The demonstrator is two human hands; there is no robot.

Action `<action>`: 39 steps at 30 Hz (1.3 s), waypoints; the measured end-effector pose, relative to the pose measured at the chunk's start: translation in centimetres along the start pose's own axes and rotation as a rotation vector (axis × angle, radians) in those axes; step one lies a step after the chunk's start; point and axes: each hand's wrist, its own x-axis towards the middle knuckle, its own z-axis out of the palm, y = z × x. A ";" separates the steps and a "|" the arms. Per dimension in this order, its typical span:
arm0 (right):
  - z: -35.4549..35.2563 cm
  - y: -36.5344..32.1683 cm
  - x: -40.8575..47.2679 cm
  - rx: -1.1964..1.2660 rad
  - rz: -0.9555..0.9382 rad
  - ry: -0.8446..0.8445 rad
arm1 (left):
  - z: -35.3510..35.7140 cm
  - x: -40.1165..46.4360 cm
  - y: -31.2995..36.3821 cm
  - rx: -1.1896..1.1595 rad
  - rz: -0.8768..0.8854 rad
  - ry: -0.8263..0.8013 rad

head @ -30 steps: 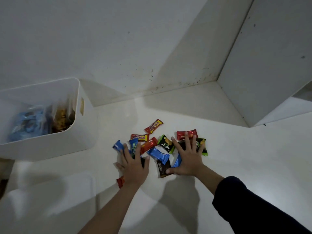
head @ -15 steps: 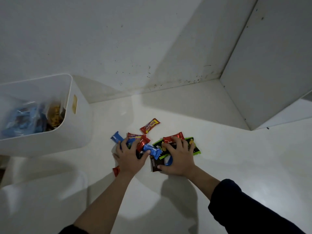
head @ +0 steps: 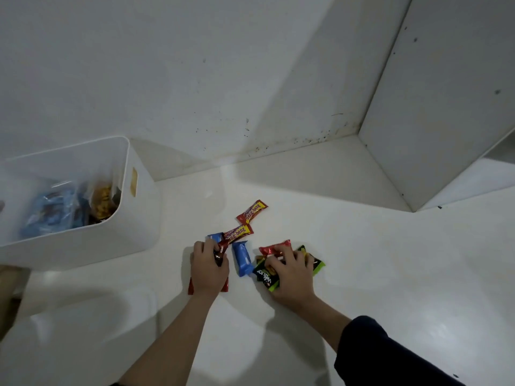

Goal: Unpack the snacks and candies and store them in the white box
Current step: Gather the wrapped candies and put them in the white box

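At centre frame, the left hand point(head: 209, 270) curls around a clutch of red and blue foil-wrapped candies point(head: 223, 246), while the right hand point(head: 289, 271) clamps black-green snack packets point(head: 264, 277). The white plastic box point(head: 83, 240) sits at left, partly filled.

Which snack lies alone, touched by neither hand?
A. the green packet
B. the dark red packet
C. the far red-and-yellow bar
C: the far red-and-yellow bar lies apart beyond the pile, out of reach of the left hand and right hand.
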 end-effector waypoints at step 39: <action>-10.9 -32.1 12.5 1.237 0.269 0.023 | -26.8 10.3 -2.6 -0.980 -0.391 0.344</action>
